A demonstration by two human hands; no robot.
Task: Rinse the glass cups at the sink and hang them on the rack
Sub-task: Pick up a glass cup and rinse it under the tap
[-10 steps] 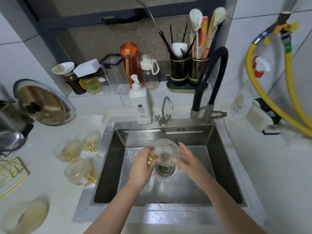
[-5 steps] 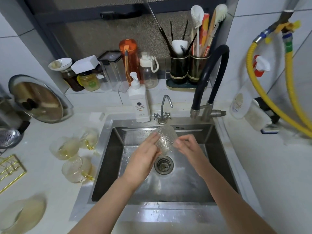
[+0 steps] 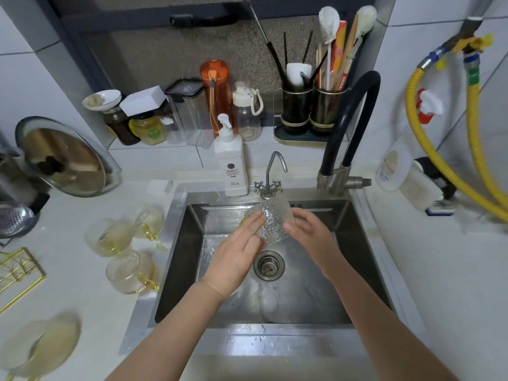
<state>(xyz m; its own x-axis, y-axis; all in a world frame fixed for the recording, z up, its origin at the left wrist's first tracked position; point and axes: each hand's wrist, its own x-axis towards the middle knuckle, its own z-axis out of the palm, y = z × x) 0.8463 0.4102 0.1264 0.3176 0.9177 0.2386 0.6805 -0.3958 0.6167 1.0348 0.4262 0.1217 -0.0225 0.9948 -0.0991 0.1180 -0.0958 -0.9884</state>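
While the dimpled clear glass cup (image 3: 275, 220) sits tilted above the back of the brushed stainless steel sink (image 3: 365, 259), the person presses it between both palms. The left hand (image 3: 236, 254) lies flat along the cup's left side with fingers stretched out and close together, and the right hand (image 3: 309, 232) cups the right side with fingers lightly curved, so both are clasping the glass and neither is closed into a fist. The cup has a hammered, pebbly surface that catches the light, and a hint of yellow shows at its left edge by the left fingertips. Below it lies the round, ribbed metal drain strainer (image 3: 268, 265), and the basin floor is wet and streaked. Just behind the cup stands a slim chrome gooseneck tap (image 3: 270, 174), with a white plastic pump bottle (image 3: 230, 163) beside it and a thick matte black arched faucet (image 3: 349, 127) to the right. On the pale tabletop left of the sink, three more textured glass cups with amber handles (image 3: 125, 243) lie clustered together. A gold wire rack (image 3: 19, 273) shows at the far left edge.
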